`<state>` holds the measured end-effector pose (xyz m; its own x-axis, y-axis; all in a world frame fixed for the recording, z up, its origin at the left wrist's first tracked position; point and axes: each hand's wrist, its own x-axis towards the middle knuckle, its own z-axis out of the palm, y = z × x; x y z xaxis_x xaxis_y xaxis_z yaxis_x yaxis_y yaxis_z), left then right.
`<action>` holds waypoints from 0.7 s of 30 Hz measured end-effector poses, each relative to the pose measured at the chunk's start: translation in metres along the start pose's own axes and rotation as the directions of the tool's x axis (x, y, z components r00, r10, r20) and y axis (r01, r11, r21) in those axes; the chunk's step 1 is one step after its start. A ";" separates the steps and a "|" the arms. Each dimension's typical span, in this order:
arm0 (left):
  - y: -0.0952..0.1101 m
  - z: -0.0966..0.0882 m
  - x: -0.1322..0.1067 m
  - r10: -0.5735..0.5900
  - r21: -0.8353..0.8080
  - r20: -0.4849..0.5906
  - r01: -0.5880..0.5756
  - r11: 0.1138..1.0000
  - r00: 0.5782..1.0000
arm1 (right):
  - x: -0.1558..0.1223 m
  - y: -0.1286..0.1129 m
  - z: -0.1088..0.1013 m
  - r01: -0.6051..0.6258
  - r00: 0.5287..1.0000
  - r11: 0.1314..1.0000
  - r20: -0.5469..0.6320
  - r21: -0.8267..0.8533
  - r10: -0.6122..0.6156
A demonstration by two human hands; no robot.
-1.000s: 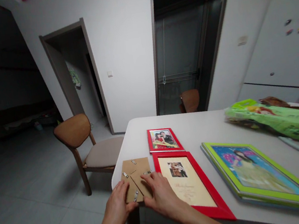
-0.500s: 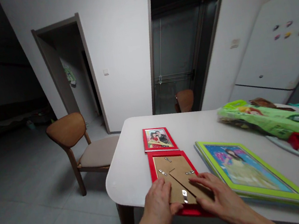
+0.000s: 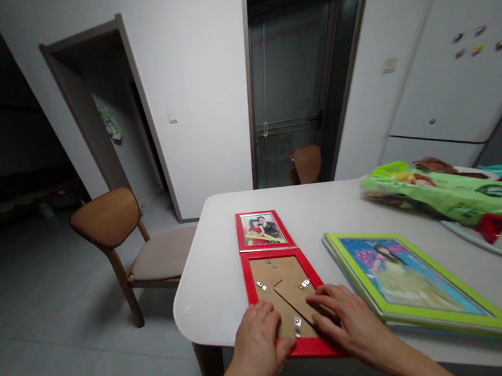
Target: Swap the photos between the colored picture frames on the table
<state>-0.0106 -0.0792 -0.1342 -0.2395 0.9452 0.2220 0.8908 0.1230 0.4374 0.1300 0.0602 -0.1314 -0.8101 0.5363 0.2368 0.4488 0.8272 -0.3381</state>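
Observation:
A red picture frame (image 3: 248, 278) lies near the front edge of the white table (image 3: 209, 287). A brown backing board (image 3: 284, 289) with small metal clips and a stand flap sits inside it. My left hand (image 3: 259, 339) rests flat on the board's near left part, fingers stretched out. My right hand (image 3: 344, 318) presses flat on the board's near right part, fingers spread. A smaller red frame (image 3: 261, 230) with a photo of two people lies just behind.
A green-framed picture (image 3: 409, 284) lies to the right of my hands. Green plastic bags (image 3: 443, 195) and other items crowd the table's far right. A wooden chair (image 3: 123, 243) stands left of the table. Two dark doorways and a white fridge lie beyond.
The backing board went from the table, left of the red frame, into the frame over the photo. Both hands moved right with it and now press it down.

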 end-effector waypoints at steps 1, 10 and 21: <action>-0.001 0.001 -0.002 0.020 -0.013 -0.008 -0.020 1.000 1.000 | 0.004 0.001 -0.001 0.002 1.000 1.000 -0.007 -0.022 -0.002; -0.002 0.004 -0.006 0.006 -0.007 0.008 -0.006 1.000 1.000 | 0.030 0.011 0.007 -0.016 0.999 0.982 -0.032 -0.190 0.010; -0.007 0.005 -0.006 0.029 -0.003 0.031 -0.029 1.000 0.999 | 0.008 -0.001 0.002 0.135 0.990 0.990 -0.041 -0.045 -0.137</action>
<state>-0.0133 -0.0847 -0.1429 -0.2012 0.9573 0.2077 0.8961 0.0942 0.4338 0.1223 0.0630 -0.1309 -0.8480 0.4244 0.3175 0.3517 0.8987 -0.2619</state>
